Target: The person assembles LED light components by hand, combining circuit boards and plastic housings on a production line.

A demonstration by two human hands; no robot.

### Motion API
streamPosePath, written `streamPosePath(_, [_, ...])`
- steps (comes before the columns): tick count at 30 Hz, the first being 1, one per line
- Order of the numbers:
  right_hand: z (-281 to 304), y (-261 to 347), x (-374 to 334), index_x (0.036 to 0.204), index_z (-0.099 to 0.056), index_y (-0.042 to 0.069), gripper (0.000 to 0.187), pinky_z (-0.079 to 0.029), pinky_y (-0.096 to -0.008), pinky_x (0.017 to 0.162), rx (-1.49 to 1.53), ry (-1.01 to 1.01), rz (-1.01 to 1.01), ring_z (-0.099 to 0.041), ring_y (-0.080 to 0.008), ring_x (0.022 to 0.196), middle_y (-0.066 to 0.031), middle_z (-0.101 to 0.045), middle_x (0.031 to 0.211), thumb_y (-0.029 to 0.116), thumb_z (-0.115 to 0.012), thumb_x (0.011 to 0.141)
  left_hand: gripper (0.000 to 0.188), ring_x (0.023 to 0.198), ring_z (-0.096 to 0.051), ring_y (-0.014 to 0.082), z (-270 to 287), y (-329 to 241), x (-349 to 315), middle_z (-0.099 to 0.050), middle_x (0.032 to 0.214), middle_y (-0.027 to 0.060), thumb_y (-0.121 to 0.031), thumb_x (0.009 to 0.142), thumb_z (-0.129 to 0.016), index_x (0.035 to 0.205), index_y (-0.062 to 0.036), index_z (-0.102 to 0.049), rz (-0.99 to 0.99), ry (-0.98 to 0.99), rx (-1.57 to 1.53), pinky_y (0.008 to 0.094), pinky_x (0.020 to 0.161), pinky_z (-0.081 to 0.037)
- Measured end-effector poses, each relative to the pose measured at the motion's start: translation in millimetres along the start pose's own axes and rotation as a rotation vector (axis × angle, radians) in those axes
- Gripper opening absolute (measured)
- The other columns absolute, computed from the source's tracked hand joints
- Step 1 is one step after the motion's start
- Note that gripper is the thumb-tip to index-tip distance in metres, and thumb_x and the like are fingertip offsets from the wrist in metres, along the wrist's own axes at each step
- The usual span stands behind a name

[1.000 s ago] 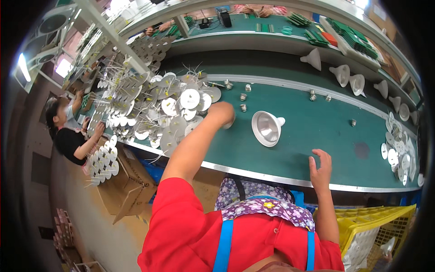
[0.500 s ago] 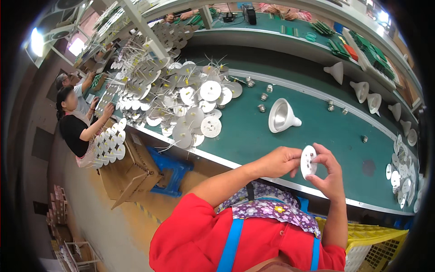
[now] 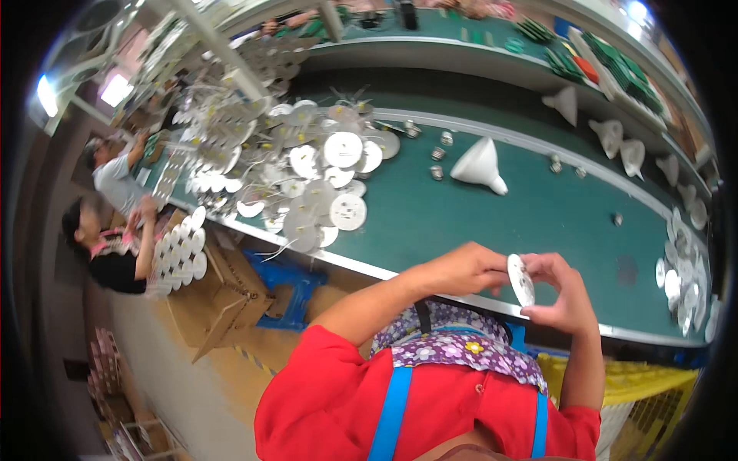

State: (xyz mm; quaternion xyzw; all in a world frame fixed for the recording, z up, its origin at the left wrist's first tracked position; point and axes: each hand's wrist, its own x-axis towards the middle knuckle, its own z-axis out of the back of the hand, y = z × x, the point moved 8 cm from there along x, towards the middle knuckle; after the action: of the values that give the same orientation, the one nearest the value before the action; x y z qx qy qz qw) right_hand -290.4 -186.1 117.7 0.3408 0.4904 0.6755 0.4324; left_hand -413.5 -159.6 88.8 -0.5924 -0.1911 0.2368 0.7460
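Observation:
Just above the near bench edge, a round white disc-shaped circuit board (image 3: 520,280) is held on edge between my hands, small parts showing on its face. My left hand (image 3: 478,270) is closed at the disc's left side, its fingertips partly hidden behind it. From the right, my right hand (image 3: 565,290) grips the disc, with the thumb low and the fingers at its upper edge. Beyond them a white cone-shaped lamp housing (image 3: 478,164) lies on its side on the green bench (image 3: 430,219). Several metal screw caps (image 3: 437,154) are near the housing.
A large heap of white discs with wires (image 3: 300,161) covers the bench's left. More discs (image 3: 680,280) lie at the right end. Several lamp housings (image 3: 607,137) line the far side. Below right is a yellow crate (image 3: 646,380). Two co-workers (image 3: 115,246) are at left.
The lamp housing has rolled, so its outside shows instead of its silvery inside. The disc has tilted slightly between my hands. The whole view has shifted a little.

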Motion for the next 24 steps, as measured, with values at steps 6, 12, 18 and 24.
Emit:
streamPosePath(6, [19,-38,-2,0.11,-0.051,-0.001,0.049,-0.042,-0.0329,0.096,0.484,0.013,-0.148,-0.054,-0.017,0.106,-0.0127,-0.054,0.12,0.005,-0.073,0.067,0.014,0.064,-0.059,0.0133,35,15,-1,-0.064,0.075,0.0054,-0.011,0.087,-0.057,0.091,-0.0041,-0.068,-0.065,-0.05,0.083,0.0258,0.058,-0.047])
streamPosePath(12, [52,-54,-16,0.112,-0.052,0.001,0.042,-0.042,-0.0318,0.096,0.488,-0.239,-0.118,-0.053,-0.0166,0.106,-0.0136,-0.052,0.124,0.003,-0.067,0.073,0.033,0.068,-0.06,0.013,78,100,8,-0.063,0.089,0.0066,-0.027,0.092,-0.052,0.112,-0.0007,-0.057,0.33,-0.373,-0.342,0.0228,0.057,-0.049])
streamPosePath(18, [85,-42,-37,0.11,-0.053,0.001,0.041,-0.042,-0.0315,0.095,0.328,-0.478,-0.043,-0.053,-0.0177,0.108,-0.0149,-0.051,0.125,0.005,-0.068,0.072,0.089,0.089,-0.061,0.0347,118,129,60,-0.03,0.135,0.0178,-0.06,0.082,-0.053,0.139,-0.0004,-0.019,0.628,-0.833,-0.826,0.0337,0.06,-0.053])
streamPosePath(24, [98,-30,-57,0.111,-0.053,0.001,0.047,-0.042,-0.0324,0.094,0.103,-0.629,0.088,-0.051,-0.0186,0.109,-0.0159,-0.048,0.127,0.006,-0.07,0.068,0.085,0.098,-0.057,0.0433,131,146,130,-0.014,0.145,0.0197,-0.054,0.082,-0.054,0.144,-0.013,-0.013,0.74,-0.671,-0.63,0.044,0.068,-0.054])
